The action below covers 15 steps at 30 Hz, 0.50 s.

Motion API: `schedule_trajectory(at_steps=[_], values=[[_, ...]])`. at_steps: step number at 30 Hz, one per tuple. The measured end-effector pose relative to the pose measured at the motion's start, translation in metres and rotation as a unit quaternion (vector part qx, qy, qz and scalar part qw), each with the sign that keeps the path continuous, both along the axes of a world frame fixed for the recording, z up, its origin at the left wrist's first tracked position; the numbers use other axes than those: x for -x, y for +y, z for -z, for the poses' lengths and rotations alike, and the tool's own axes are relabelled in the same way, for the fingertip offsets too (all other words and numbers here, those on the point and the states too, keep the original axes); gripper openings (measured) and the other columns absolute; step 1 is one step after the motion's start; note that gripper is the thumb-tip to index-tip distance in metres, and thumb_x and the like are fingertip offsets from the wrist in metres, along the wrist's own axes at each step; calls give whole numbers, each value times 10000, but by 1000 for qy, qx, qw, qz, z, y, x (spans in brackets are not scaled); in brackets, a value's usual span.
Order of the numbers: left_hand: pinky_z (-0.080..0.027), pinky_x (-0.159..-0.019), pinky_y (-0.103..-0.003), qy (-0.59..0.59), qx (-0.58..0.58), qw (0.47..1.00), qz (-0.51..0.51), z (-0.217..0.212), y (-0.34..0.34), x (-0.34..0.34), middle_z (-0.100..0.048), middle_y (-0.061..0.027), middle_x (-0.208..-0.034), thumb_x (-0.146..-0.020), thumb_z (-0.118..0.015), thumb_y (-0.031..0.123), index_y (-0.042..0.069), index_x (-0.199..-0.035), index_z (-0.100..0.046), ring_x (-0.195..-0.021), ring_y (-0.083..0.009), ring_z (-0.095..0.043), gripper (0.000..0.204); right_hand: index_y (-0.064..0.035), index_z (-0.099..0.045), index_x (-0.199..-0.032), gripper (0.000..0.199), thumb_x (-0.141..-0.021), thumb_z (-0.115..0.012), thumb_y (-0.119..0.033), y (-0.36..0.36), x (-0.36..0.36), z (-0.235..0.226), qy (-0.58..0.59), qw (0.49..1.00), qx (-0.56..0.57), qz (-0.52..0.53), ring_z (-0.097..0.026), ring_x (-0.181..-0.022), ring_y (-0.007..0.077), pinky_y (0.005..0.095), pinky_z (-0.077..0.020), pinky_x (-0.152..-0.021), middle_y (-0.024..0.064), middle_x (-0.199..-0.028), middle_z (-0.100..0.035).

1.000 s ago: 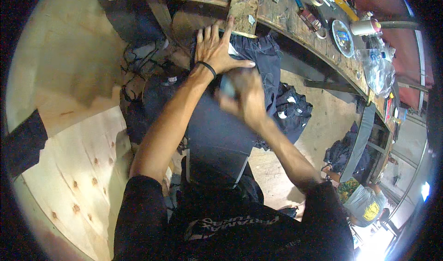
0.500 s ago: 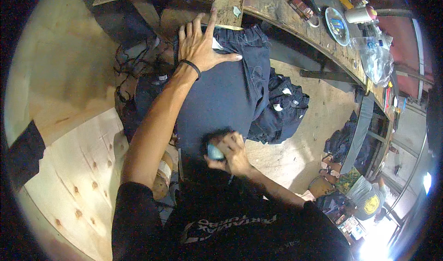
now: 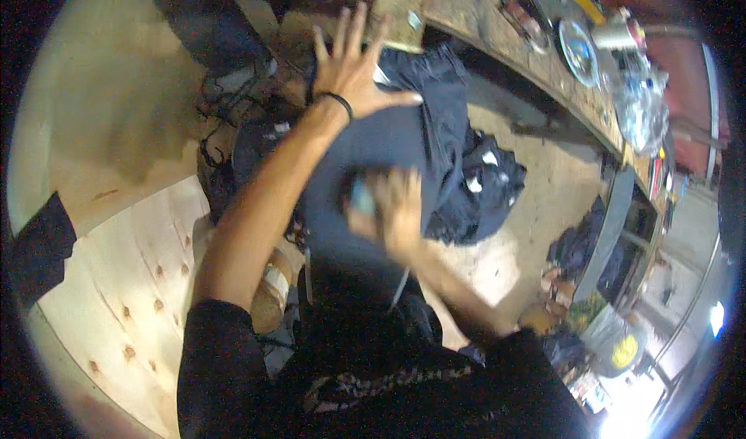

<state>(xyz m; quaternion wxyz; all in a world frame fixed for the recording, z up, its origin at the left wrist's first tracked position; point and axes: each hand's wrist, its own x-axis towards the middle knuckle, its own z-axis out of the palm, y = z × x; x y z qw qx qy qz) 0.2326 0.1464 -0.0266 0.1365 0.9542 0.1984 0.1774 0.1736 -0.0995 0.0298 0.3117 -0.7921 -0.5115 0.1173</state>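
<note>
Left hand [image 3: 351, 78]: open, fingers splayed, flat across the far end of the navy garment [image 3: 377, 140].
Navy garment: beneath both hands, centre.
Pale-blue tool [image 3: 362, 196]: blurred, over the cloth, nearer than the left hand; contact unclear.
Right hand [image 3: 400, 206]: curled around the tool.
Dark clothes pile [image 3: 486, 210]: right.

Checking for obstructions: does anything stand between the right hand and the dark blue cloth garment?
Only the blurred, partly pale blue object in the right hand; nothing else visible blocks the garment. Blur hides any contact.
</note>
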Motion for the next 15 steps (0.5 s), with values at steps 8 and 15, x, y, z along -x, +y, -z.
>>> schedule_trajectory(at_steps=[8,15], values=[[-80,-1287,-751,-39,14,999,15,10,4,2,-129,-266,-1798,-574,-694,1027,146,-1753,-200,-1668,-455,-110,1553,-24,-767,-1141,562,-724,-948,-354,-6,25,42,-66,996,39,-52,-624,-1019,359,480,-520,-913,151,-1062,-696],[-152,-1306,-698,-18,122,990,62,-12,13,7,-171,-254,-1785,-604,-758,971,139,-1693,-370,-1645,-477,-187,1424,35,-704,-1235,379,-1026,-613,-267,-38,-36,-3,203,952,-24,228,-704,-907,311,443,-557,-834,184,-1054,-742]])
